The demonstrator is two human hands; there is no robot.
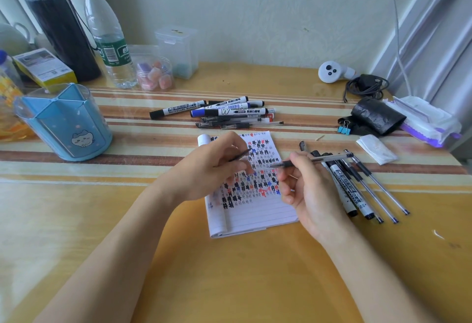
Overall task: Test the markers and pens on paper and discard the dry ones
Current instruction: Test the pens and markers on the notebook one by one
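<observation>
Right hand [310,190] fingers clamped on clear gel pen [313,160], left hand [213,167] fingers pinching pen cap [240,154], both above scribbled notepad [255,210] on surface [229,284]

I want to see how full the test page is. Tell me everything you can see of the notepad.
The notepad is white, lined paper lying flat on the striped desk, its used top sheets rolled back at the far end. Rows of small black, red and blue hash marks fill the upper two thirds; the bottom lines are blank. Both hands hover over it, each holding a pen.
</observation>
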